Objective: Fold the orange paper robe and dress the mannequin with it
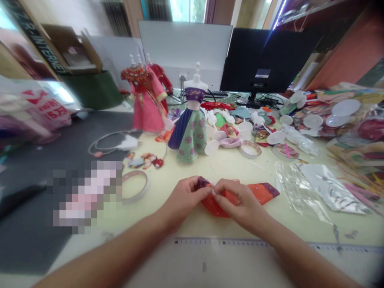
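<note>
Head view: pale yellow table (240, 168) crowded with a dressed mini mannequin (190, 128), tape rolls (135, 186) and clear plastic bags (315, 184); none blocks the hands. Orange cloth piece (258, 192) lies flat near the front edge, long axis left-right, purple tip rightward. Left hand (184, 198) and right hand (237, 202) pinch its left end, fingers closed on it.

craft workshop / office desk | mini mannequins (192, 116) w/ doll dresses | tape rolls (250, 149) | fabric scraps, plastic bases (345, 107) piled | monitor (264, 60) at back | ruler (270, 243) on desk edge
</note>
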Tool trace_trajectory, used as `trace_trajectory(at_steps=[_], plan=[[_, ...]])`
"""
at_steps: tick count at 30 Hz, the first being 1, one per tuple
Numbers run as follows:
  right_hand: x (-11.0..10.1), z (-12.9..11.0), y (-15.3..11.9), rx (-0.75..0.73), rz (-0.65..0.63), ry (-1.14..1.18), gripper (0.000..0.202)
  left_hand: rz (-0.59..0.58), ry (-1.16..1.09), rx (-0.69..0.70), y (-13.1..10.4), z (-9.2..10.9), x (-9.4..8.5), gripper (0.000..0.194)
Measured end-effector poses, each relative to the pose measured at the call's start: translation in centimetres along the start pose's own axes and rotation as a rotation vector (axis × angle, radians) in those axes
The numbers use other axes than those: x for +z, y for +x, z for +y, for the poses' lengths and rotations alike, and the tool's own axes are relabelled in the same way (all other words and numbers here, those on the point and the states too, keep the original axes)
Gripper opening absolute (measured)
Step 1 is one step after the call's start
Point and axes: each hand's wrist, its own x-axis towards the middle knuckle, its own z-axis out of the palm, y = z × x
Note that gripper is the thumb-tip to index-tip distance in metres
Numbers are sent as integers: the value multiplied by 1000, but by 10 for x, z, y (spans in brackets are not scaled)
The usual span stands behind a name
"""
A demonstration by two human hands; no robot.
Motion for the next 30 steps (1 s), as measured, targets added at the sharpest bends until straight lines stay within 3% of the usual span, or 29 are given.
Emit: trace_trajectory(at_steps=[30], plan=[[0, 0, 0, 3, 22, -20, 10, 23, -29, -13, -1, 1, 0, 13]])
